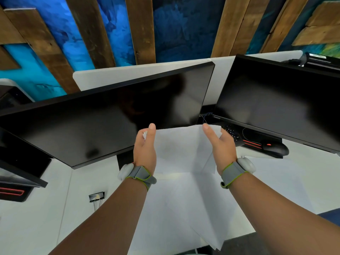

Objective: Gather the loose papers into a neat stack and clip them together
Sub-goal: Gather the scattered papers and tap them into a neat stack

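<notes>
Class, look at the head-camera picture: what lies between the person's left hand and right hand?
In the head view, white papers span the gap between the left hand and the right hand, which hold them at opposite sides.

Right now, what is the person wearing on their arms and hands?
Both arms are bare, with no sleeves or gloves. The left hand and right hand each have a grey fabric wristband edged in bright yellow-green. The left wristband and right wristband each carry a rounded, pale grey pod on the outer side. No cables show.
</notes>
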`<action>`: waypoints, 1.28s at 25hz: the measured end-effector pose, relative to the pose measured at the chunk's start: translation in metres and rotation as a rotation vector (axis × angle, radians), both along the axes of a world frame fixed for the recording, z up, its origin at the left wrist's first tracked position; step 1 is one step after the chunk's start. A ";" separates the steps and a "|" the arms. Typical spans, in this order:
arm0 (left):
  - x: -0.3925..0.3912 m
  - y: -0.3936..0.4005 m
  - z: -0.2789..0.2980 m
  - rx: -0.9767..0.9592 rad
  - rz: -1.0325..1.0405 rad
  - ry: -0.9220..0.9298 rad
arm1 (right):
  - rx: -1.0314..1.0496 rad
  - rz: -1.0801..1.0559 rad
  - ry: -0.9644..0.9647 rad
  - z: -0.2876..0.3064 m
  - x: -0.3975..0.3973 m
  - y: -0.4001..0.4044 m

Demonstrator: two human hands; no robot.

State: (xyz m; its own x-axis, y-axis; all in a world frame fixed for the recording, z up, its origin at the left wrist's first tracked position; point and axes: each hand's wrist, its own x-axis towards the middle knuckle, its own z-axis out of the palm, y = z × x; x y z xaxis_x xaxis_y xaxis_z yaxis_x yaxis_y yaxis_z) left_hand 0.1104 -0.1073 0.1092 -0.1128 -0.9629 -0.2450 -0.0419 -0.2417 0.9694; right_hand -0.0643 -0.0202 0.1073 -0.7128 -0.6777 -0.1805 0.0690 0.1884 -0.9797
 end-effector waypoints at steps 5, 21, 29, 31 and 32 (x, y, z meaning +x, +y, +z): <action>0.000 0.000 0.000 0.013 0.080 0.026 | 0.032 -0.160 -0.062 0.006 0.000 -0.012; 0.002 -0.006 -0.015 -0.150 -0.209 -0.201 | 0.013 0.031 -0.072 -0.007 0.002 0.003; 0.013 -0.009 -0.039 0.136 -0.230 -0.108 | 0.222 0.084 0.068 -0.039 -0.009 0.009; 0.011 -0.006 -0.037 0.099 -0.179 -0.092 | 0.229 0.069 0.081 -0.039 -0.011 0.009; 0.009 -0.005 -0.038 0.080 -0.166 -0.081 | 0.217 0.061 0.096 -0.039 -0.013 0.008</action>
State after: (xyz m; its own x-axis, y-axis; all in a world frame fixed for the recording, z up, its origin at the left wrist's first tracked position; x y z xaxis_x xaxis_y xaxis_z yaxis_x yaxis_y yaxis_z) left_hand 0.1198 -0.1128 0.0712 -0.2453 -0.9097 -0.3352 -0.1649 -0.3016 0.9391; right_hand -0.0775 -0.0118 0.0687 -0.6928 -0.6725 -0.2602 -0.0402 0.3963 -0.9172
